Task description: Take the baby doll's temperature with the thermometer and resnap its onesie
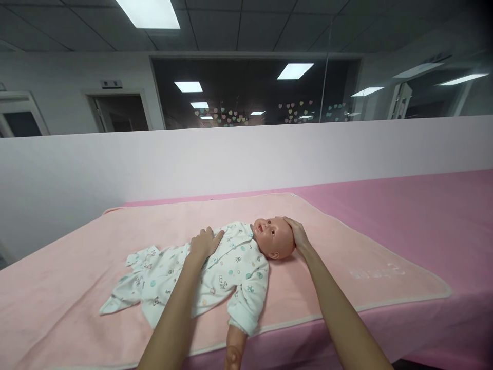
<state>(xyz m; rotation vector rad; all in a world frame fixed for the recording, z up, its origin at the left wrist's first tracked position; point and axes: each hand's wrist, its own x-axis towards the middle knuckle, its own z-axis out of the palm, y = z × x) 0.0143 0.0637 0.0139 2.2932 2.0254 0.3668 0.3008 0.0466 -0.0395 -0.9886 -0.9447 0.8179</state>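
Note:
A baby doll lies on its back across a peach blanket, its head toward the right. It wears a white printed baby outfit with long sleeves and legs. My left hand rests on the doll's belly, fingers spread over the cloth. At the top of the doll's head, my right hand is cupped with its fingers laid along the crown; part of the palm is hidden. The doll's near arm hangs over the blanket's front edge, its bare hand showing below the cuff.
Under the blanket is a pink cover that drapes down at the front edge. A low white partition runs along the back. Beyond it are a dark window with heart stickers and a doorway.

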